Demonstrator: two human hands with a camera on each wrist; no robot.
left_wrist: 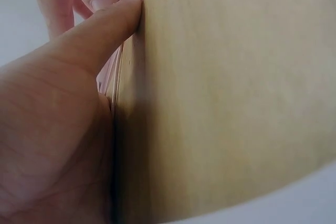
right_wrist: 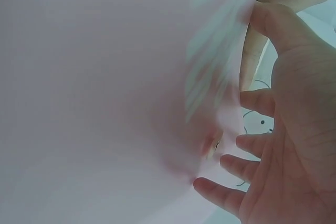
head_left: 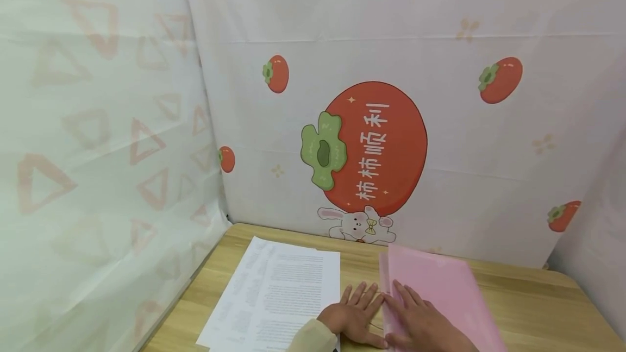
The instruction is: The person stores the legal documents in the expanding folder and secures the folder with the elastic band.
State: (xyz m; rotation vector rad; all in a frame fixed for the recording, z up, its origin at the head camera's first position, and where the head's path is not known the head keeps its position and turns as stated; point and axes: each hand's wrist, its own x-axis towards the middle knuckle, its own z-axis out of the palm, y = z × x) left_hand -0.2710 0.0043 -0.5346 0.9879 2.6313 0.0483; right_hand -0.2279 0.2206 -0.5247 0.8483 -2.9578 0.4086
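Observation:
A pink folder (head_left: 445, 281) with a glossy cover lies on the wooden table, its layered left edge facing the papers. My left hand (head_left: 357, 316) rests flat on the table beside that edge, fingers spread. In the left wrist view the left thumb (left_wrist: 118, 19) reaches the pink layers at the edge. My right hand (head_left: 423, 322) lies on the left part of the cover, its fingers extended. The right wrist view shows the right fingertips (right_wrist: 205, 184) touching the cover's shiny surface (right_wrist: 105, 103). Both thumbs come close together at the folder's near left side.
Printed white sheets (head_left: 293, 281) lie slightly fanned to the left of my left hand. Thin brown curved lines show on the table by that hand. Bare wood (head_left: 543, 308) runs along the right. A patterned white cloth (head_left: 464, 140) hangs behind the table, another on the left.

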